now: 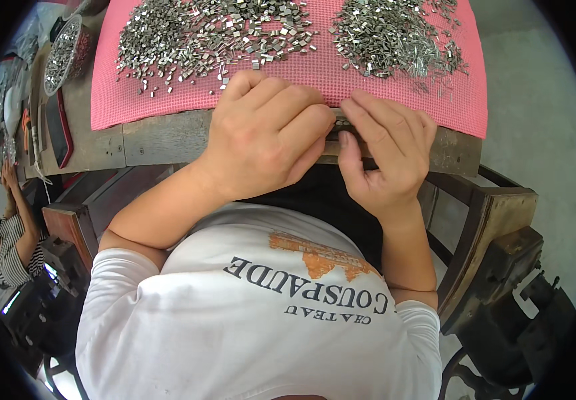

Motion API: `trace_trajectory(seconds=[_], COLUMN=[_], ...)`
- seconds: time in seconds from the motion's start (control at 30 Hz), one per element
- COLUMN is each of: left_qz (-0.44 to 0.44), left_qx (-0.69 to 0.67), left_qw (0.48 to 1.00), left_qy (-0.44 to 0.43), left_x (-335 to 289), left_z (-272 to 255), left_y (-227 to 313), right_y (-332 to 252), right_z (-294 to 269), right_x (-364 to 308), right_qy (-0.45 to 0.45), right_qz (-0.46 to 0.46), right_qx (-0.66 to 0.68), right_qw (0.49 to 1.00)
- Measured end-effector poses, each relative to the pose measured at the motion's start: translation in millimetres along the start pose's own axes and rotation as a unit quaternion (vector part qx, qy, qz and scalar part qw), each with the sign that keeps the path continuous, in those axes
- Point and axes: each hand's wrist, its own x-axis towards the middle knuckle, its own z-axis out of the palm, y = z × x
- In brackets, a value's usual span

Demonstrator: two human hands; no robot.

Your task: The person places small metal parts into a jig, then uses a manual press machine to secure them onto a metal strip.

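Both my hands meet at the front edge of a wooden bench (164, 137), over the rim of a pink mesh mat (111, 103). My left hand (264, 130) is closed in a fist-like pinch; whatever its fingertips grip is hidden. My right hand (391, 143) bends its fingers over, and its thumb under, a narrow dark strip (342, 124) with small shiny bits along it. The strip's exact kind is unclear. Beyond my hands lie a wide heap of small silvery metal pieces (201, 33) and a second heap (384, 40) with thin pin-like pieces at its right.
A clear bowl of metal pieces (68, 57) stands at the left. Near it lie a dark, red-edged flat object (60, 130) and orange-handled pliers (26, 127). Another person in a striped top (18, 247) sits far left. A wooden stand with dark machinery (501, 267) is at right.
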Motion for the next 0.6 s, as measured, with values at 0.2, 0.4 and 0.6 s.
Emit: trace_trajectory(seconds=[0.2,0.4,0.6], left_qz=[0.015,-0.119,-0.062], left_qx=[0.018,-0.103,-0.084], left_qw=[0.998,0.985,0.992], left_qy=[-0.052,-0.070,-0.077], left_x=[9,6,-5], left_z=[-7,-7,-17], left_y=[6,6,-14], right_y=[10,10,2], right_z=[-12,-23,-12], right_x=[-16,-25,-32], right_qy=[0.041,0.048,0.055], right_qz=[0.012,0.053,0.091], right_qx=[-0.013,-0.015,0.013], right_qw=[0.999,0.997,0.994])
